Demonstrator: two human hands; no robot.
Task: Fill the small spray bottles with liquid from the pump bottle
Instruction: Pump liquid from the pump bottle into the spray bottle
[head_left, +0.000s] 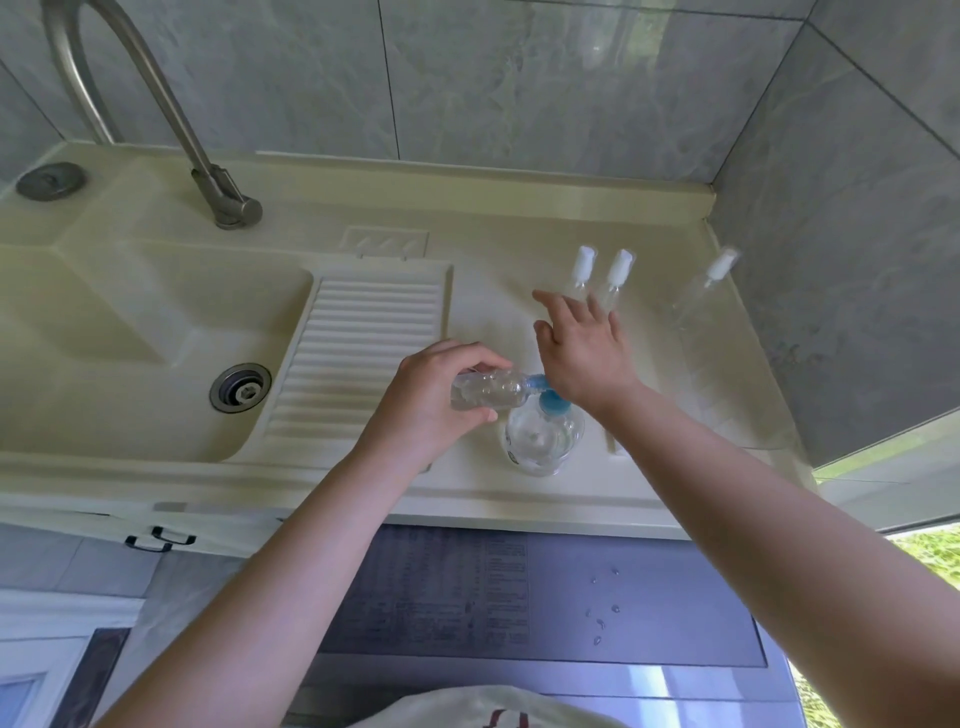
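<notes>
Left hand grip clamped on small spray bottle, long axis horizontal, mouth pointing right onto blue pump nozzle. Right hand, fingers spread, presses pump bottle head, just right of the grip.

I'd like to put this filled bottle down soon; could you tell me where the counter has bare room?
Bare counter lies between the ribbed washboard and the capped spray bottles. It is crowded around the pump bottle, where both hands work.
</notes>
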